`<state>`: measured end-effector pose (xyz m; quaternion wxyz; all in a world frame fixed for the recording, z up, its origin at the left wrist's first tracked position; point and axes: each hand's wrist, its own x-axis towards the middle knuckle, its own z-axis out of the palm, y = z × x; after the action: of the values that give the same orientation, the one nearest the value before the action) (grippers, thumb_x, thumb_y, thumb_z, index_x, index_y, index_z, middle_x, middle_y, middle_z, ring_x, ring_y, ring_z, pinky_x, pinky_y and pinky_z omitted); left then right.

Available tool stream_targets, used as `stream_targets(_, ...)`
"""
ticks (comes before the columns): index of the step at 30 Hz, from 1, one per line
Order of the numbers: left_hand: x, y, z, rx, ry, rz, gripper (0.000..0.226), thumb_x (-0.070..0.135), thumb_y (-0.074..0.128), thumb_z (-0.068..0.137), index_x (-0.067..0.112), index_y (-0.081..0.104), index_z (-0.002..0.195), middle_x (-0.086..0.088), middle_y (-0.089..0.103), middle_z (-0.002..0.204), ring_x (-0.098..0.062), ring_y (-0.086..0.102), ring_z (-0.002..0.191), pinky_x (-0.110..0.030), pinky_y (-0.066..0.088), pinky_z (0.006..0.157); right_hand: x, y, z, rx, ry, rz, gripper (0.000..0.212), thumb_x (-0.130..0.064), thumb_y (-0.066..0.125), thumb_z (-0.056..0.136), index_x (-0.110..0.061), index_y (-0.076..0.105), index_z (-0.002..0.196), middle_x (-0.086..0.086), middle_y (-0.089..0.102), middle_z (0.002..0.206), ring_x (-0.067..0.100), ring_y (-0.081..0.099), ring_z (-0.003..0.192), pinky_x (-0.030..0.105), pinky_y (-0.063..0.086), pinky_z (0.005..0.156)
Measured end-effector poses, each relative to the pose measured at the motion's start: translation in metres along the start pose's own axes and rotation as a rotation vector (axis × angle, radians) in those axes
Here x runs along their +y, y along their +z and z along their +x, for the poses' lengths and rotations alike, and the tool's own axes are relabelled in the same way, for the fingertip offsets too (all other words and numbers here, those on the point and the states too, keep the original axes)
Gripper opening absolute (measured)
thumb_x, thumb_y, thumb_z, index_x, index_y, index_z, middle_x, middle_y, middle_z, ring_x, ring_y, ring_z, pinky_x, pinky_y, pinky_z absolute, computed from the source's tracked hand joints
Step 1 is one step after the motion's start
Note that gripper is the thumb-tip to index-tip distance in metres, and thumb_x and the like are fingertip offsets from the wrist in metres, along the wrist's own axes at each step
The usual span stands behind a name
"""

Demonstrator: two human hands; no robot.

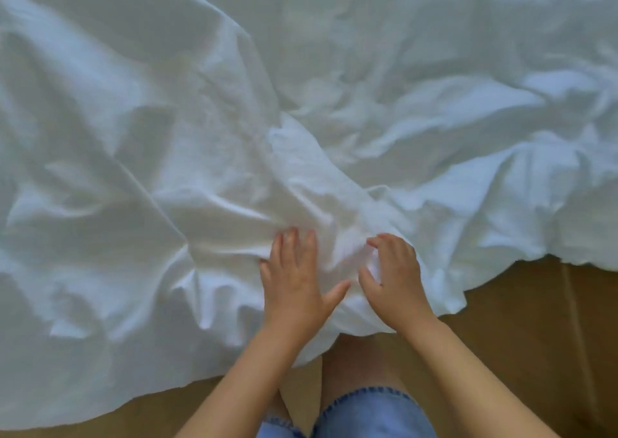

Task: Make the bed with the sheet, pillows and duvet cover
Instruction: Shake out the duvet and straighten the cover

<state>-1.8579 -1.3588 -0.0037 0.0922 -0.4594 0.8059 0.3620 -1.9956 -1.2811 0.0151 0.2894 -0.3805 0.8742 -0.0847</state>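
The bare left grip (294, 287) is lying palm-down on the white crumpled cloth (167, 170), fingers straight and spread. Just beside it, near that cloth's closest edge, the bare right grip (393, 277) is arching, fingers curled round a raised fold. The bare left forearm (240, 380) and bare right forearm (468, 367) are reaching forward onto the cloth.

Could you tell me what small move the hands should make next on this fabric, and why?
Probably grip the near edge and pull it towards the body. The white fabric lies in deep creases, bunched under both hands: the left hand presses flat, the right hand curls over a fold.
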Motion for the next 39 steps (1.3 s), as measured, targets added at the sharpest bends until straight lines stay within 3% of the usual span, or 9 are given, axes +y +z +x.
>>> stream_targets(6, 0.083, 0.063, 0.053, -0.175, 0.557, 0.465, 0.06, 0.039, 0.043, 0.095, 0.034, 0.017, 0.149, 0.0, -0.001, 0.159, -0.025, -0.014, 0.144, -0.051, -0.029, 0.101, 0.139, -0.036, -0.018, 0.076, 0.258, 0.028, 0.051, -0.033, 0.061, 0.086, -0.02, 0.045, 0.132, 0.002, 0.039, 0.133, 0.019, 0.029, 0.124, 0.027, 0.022, 0.101)
stream_targets(9, 0.12, 0.087, 0.07, -0.299, 0.696, 0.575, 0.033, 0.026, 0.039, 0.099, 0.029, 0.053, 0.128, 0.005, 0.042, 0.144, -0.018, 0.019, 0.142, -0.048, -0.011, 0.114, 0.181, -0.039, -0.015, 0.04, 0.209, 0.11, 0.053, -0.033, 0.063, 0.084, -0.023, 0.045, 0.133, 0.001, 0.037, 0.133, 0.02, 0.028, 0.125, 0.03, 0.023, 0.105)
stream_targets(12, 0.142, 0.091, 0.074, -0.304, 0.509, 0.39, 0.023, 0.025, 0.032, 0.1, 0.02, 0.051, 0.112, 0.003, 0.063, 0.099, -0.023, 0.057, 0.102, -0.035, 0.037, 0.098, 0.204, -0.039, -0.004, 0.083, 0.17, 0.203, 0.048, -0.03, 0.066, 0.084, -0.014, 0.052, 0.127, 0.008, 0.041, 0.13, 0.026, 0.032, 0.124, 0.031, 0.023, 0.105)
stream_targets(15, 0.142, 0.071, 0.067, -0.291, 0.308, 0.162, 0.013, 0.026, 0.033, 0.097, 0.021, 0.041, 0.088, 0.005, 0.047, 0.059, -0.018, 0.047, 0.057, -0.026, 0.029, 0.049, 0.209, -0.044, 0.006, 0.108, 0.113, 0.218, 0.047, -0.036, 0.061, 0.086, -0.008, 0.056, 0.124, 0.013, 0.044, 0.128, 0.03, 0.034, 0.123, 0.035, 0.024, 0.105)
stream_targets(19, 0.081, -0.009, 0.069, -0.17, 0.009, 0.34, 0.031, 0.022, 0.051, 0.085, 0.018, 0.042, 0.055, -0.004, 0.049, 0.051, -0.026, 0.046, 0.052, -0.031, 0.032, 0.049, 0.191, -0.05, 0.004, 0.052, -0.174, 0.198, 0.051, -0.044, 0.043, 0.086, -0.006, 0.061, 0.115, 0.011, 0.058, 0.115, 0.031, 0.051, 0.11, 0.042, 0.036, 0.099)
stream_targets(22, 0.068, -0.036, 0.077, -0.119, -0.235, 0.596, 0.021, 0.025, 0.05, 0.087, 0.016, 0.05, 0.068, -0.024, 0.063, 0.082, -0.034, 0.054, 0.069, -0.036, 0.038, 0.062, 0.189, -0.04, 0.001, -0.063, -0.271, 0.307, 0.039, -0.032, 0.053, 0.088, -0.005, 0.061, 0.114, 0.01, 0.058, 0.114, 0.028, 0.052, 0.108, 0.038, 0.035, 0.096)
stream_targets(30, 0.216, 0.1, 0.067, -0.011, 0.583, 0.551, 0.051, 0.046, 0.065, 0.073, 0.007, 0.064, 0.105, -0.013, 0.063, 0.101, -0.032, 0.061, 0.09, -0.042, 0.048, 0.076, 0.259, -0.044, 0.02, 0.185, 0.609, 1.205, 0.01, -0.028, 0.052, 0.094, -0.029, 0.053, 0.084, -0.009, 0.056, 0.088, 0.004, 0.053, 0.081, 0.003, 0.039, 0.063)
stream_targets(36, 0.254, 0.123, 0.092, -0.08, 0.722, 0.481, 0.019, 0.012, 0.065, 0.087, 0.0, 0.061, 0.073, -0.011, 0.061, 0.07, -0.032, 0.058, 0.067, -0.038, 0.04, 0.061, 0.286, -0.066, 0.057, 0.109, 0.782, 1.538, 0.023, -0.047, 0.043, 0.096, -0.034, 0.056, 0.082, -0.018, 0.062, 0.079, -0.002, 0.058, 0.074, 0.022, 0.047, 0.068)
stream_targets(39, 0.263, 0.098, 0.081, 0.005, 0.591, 0.151, 0.02, 0.017, 0.053, 0.091, 0.009, 0.054, 0.072, 0.01, 0.051, 0.069, -0.015, 0.048, 0.067, -0.019, 0.035, 0.062, 0.284, -0.073, 0.078, 0.124, 0.926, 1.809, 0.038, -0.057, 0.053, 0.087, -0.028, 0.058, 0.112, -0.007, 0.063, 0.11, 0.01, 0.059, 0.099, 0.03, 0.048, 0.087)
